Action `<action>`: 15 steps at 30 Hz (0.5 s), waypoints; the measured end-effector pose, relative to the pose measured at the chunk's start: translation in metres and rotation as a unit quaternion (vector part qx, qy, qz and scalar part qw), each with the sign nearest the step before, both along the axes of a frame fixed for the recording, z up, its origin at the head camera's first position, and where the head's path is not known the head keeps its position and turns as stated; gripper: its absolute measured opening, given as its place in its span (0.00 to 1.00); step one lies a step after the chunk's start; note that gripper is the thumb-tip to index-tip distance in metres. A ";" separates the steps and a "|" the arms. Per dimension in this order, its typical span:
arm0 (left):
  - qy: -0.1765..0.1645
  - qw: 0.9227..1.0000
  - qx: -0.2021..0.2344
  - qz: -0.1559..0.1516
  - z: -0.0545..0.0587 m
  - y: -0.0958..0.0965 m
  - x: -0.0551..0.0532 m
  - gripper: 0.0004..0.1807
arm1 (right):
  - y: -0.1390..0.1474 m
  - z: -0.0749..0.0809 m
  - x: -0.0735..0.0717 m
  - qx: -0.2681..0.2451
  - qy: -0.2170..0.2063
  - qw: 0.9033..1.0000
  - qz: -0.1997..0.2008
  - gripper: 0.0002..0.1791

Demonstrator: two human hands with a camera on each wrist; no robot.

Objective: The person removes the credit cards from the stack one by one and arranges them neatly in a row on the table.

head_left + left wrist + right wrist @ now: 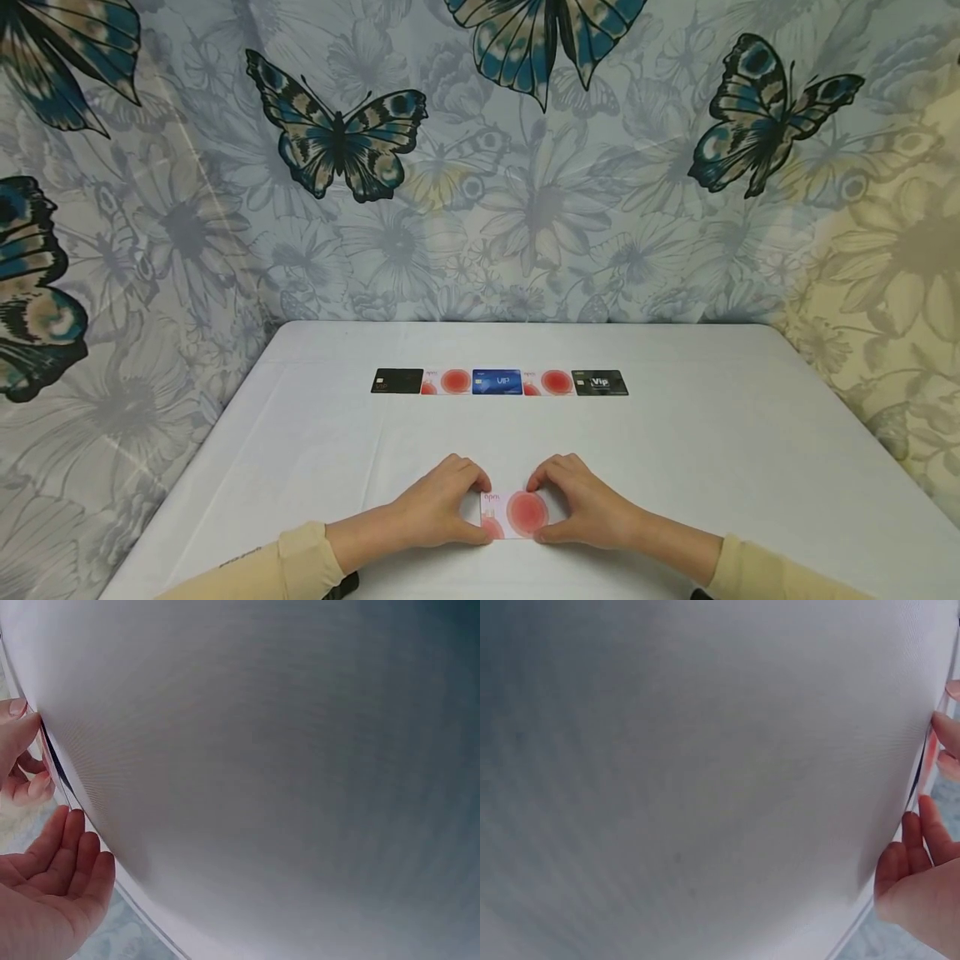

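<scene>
A white card with pink-red circles (501, 515) is near the front of the table. My left hand (437, 506) pinches its left side with thumb and finger at opposite corners. On the right side, my right hand (588, 507) holds the card the same way. In the left wrist view the left hand (56, 889) shows its curved fingers at the card's edge. The right hand (926, 881) appears likewise in the right wrist view, where the card is seen nearly edge-on. Whether the card touches the table is hard to tell.
Farther back, a row of cards lies edge to edge: a black card (397, 382), two pink-circle cards (454, 382), a blue VIP card (497, 382) and a dark Vip card (600, 384). The white table (675, 450) meets a butterfly-patterned cloth (540, 250) behind.
</scene>
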State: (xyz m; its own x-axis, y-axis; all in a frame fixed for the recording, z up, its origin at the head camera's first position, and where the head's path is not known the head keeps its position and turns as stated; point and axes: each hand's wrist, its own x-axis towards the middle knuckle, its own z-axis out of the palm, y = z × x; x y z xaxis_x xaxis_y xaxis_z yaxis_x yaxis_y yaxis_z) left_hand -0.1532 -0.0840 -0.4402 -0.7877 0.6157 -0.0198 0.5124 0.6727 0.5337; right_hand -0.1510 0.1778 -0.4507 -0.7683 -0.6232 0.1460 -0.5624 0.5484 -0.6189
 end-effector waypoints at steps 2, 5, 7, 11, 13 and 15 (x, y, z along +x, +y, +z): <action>0.004 1.000 -0.003 0.000 0.000 0.000 0.000 0.24 | 0.000 0.000 0.000 0.000 0.006 1.000 0.001 0.24; 0.015 1.000 -0.004 -0.004 0.000 0.000 -0.001 0.24 | 0.001 0.000 0.001 0.002 0.021 1.000 0.002 0.25; 0.024 1.000 -0.001 -0.010 0.000 0.000 0.000 0.23 | 0.001 -0.001 0.002 0.003 0.030 1.000 0.003 0.25; 0.043 0.999 0.005 -0.021 0.000 0.000 0.000 0.24 | 0.002 -0.002 0.003 0.006 0.044 0.999 0.007 0.25; 0.051 0.998 0.006 -0.026 0.000 0.000 0.001 0.24 | 0.002 -0.002 0.003 0.005 0.054 0.998 0.010 0.26; 0.061 0.998 0.008 -0.033 0.000 0.000 0.001 0.24 | 0.003 -0.002 0.003 0.007 0.063 0.998 0.011 0.26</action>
